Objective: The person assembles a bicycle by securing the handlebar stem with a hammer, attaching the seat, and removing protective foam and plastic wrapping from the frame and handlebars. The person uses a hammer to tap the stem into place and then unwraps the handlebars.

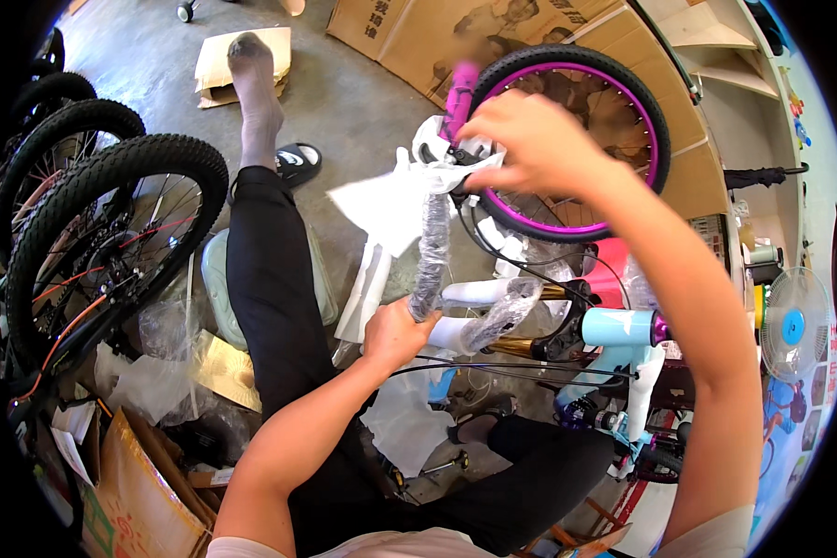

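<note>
A bicycle handlebar point(434, 244) wrapped in clear plastic runs up the middle, with a purple grip point(459, 98) at its far end. My left hand point(398, 333) is closed around the near end of the bar. By the brake lever, my right hand point(535, 139), somewhat blurred, has thumb and fingers on loose white wrapping point(446, 172). A sheet of the same white material point(381, 212) hangs off to the left. Black cables point(493, 244) trail from the lever toward a light blue bicycle frame point(614, 327) on the right.
Behind my right hand, a purple-rimmed wheel point(658, 121) leans on a large cardboard box point(391, 37). Several black-tyred bicycles point(112, 219) stand at left. Plastic scraps, opened cartons point(149, 474) and a slipper point(298, 163) lie around my legs. A fan point(794, 325) stands far right.
</note>
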### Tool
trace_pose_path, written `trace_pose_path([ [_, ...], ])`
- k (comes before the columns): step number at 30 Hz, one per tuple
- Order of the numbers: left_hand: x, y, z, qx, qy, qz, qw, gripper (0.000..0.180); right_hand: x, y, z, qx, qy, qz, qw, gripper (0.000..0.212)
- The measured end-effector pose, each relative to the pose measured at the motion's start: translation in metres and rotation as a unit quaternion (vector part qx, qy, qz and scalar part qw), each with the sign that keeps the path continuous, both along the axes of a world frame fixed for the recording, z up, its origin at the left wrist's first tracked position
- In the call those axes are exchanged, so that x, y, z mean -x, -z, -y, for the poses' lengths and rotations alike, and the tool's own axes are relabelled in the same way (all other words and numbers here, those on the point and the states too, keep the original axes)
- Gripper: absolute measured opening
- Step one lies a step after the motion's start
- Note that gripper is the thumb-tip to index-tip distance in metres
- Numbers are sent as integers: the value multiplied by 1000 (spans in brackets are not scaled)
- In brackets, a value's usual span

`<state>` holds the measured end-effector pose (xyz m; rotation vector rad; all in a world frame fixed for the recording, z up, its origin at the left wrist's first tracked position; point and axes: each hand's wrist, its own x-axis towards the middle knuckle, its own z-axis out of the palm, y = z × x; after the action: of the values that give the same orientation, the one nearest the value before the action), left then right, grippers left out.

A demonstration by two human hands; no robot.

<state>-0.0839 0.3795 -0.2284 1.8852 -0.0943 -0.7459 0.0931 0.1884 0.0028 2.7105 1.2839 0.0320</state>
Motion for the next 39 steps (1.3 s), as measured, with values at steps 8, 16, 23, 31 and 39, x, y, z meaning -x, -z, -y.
trace_pose_path([
  [8, 1, 9, 0, -32, 20, -2, 999, 40, -21, 37, -40, -154, 276, -149, 937, 24],
  [16, 4, -4, 2, -21, 12, 49, 999, 41, -107, 16, 21, -302, 519, -56, 798, 29],
  [23, 12, -7, -8, 41, 17, -16, 999, 42, -137, 44, 19, -296, 406, -77, 861, 30],
  [31, 3, -1, -2, 43, 54, -2, 998, 43, -113, 47, 71, -247, 592, 79, 763, 29],
  [39, 3, 16, 2, 46, 41, -48, 997, 45, -106, 15, 62, -267, 497, -326, 759, 25],
])
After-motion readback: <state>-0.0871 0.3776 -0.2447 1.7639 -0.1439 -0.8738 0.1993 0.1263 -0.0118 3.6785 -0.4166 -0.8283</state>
